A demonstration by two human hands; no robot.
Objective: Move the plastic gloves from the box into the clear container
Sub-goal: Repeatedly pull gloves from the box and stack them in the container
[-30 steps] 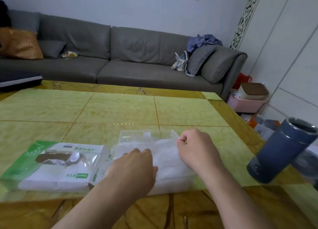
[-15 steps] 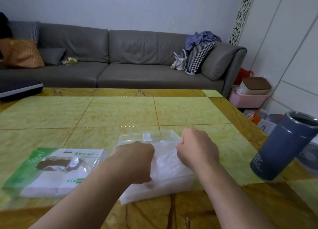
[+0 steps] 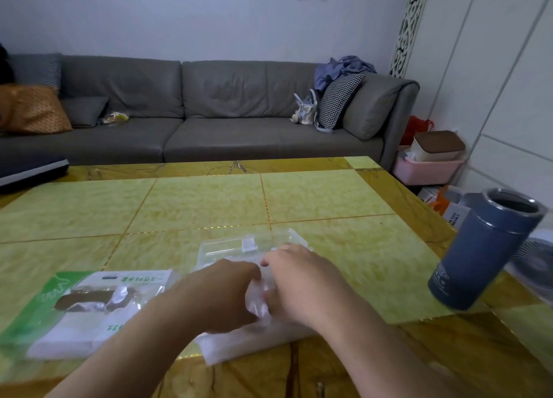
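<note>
Gripping plastic gloves (image 3: pixel 257 299), both hands | green tiled table (image 3: pixel 329 194) | grey sofa (image 3: pixel 209 104) behind

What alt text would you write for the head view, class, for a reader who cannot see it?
Two bare hands, left hand and right hand, bunch thin plastic gloves over a clear container on a yellow-green table. A green-and-white glove box lies to the left, a blue tumbler to the right.

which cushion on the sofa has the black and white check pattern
The houndstooth cushion at the sofa's right end, leaning under the blue clothes. The left-end cushions are orange and plain grey.
</note>
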